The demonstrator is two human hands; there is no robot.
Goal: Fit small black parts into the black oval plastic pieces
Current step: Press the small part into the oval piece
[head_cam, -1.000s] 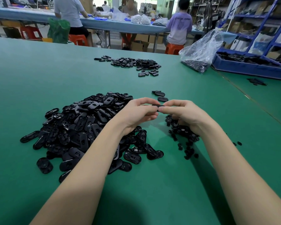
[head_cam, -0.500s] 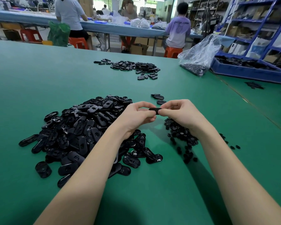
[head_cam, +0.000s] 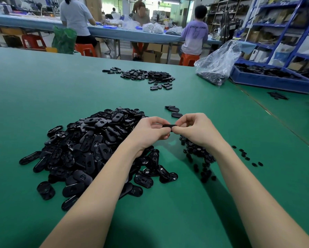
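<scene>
green table (head_cam: pixel 43 97), oval-piece heap (head_cam: pixel 89 151), small parts (head_cam: pixel 200 154), bag (head_cam: pixel 218 67)

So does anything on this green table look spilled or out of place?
Only slightly: a few small black parts lie scattered right of their pile, beside the right hand. Otherwise nothing stands out.

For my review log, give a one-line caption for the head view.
Both hands, left and right, pinch one black oval piece above the green table, between the oval-piece heap and small parts.
</scene>
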